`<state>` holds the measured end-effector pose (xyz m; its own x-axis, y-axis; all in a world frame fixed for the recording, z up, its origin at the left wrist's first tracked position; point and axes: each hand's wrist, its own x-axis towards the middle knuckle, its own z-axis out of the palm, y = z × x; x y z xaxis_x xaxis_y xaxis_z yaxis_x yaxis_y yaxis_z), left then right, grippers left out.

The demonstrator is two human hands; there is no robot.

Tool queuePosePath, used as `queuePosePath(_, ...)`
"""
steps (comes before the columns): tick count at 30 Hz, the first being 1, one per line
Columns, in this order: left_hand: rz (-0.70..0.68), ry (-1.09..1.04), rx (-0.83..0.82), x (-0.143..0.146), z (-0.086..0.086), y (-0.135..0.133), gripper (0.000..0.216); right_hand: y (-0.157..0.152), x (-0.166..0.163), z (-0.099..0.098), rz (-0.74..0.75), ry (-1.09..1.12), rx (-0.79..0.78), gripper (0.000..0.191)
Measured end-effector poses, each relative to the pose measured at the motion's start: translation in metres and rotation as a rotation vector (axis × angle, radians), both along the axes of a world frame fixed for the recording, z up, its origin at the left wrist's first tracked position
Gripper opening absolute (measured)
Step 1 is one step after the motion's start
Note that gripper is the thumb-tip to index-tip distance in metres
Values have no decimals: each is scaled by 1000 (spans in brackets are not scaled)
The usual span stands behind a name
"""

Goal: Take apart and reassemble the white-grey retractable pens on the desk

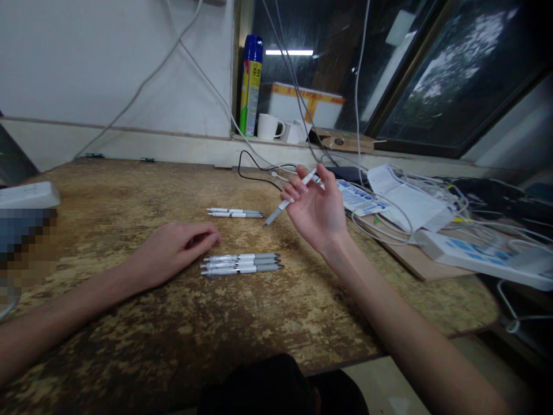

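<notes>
Raised over the table, my right hand (317, 210) has its palm turned up and grips a white pen with a grey grip section (283, 204). The pen slants across the fingers, its tip pointing down to the left. My left hand (173, 251) rests on the tabletop with its fingers curled and thumb against them, and nothing shows in it. Just right of it lies a row of several similar pens (242, 264), side by side, tips to the right. Farther back, a smaller group of white pens (235, 213) lies parallel to that row.
The worn wooden table (129, 328) carries tangled cables, papers (410, 199) and a white power strip (479, 259) on the right. A white device (28, 195) sits at the left edge. A spray can (251, 86) and white mug (268, 127) stand on the windowsill.
</notes>
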<state>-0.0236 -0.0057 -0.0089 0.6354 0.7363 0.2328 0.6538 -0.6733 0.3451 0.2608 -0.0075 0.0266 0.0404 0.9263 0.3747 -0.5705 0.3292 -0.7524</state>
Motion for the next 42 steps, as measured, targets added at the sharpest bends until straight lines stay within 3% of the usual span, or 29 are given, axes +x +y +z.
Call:
queuePosePath(6, 26, 13, -22, 1, 1, -1, 38, 0, -1, 1, 28, 52, -20, 20)
queuePosePath(17, 10, 17, -27, 2, 1, -2, 36, -2, 0, 0, 76, 125, -36, 25)
queuePosePath(31, -6, -3, -37, 1, 1, -2, 35, -2, 0, 2, -47, -72, 6, 24)
queuePosePath(36, 15, -27, -48, 2, 4, -4, 37, -6, -3, 6, -63, -102, 23, 37)
queuePosePath(42, 47, -127, -43, 4, 6, -5, 38, 2, -9, -7, -78, -244, 65, 39)
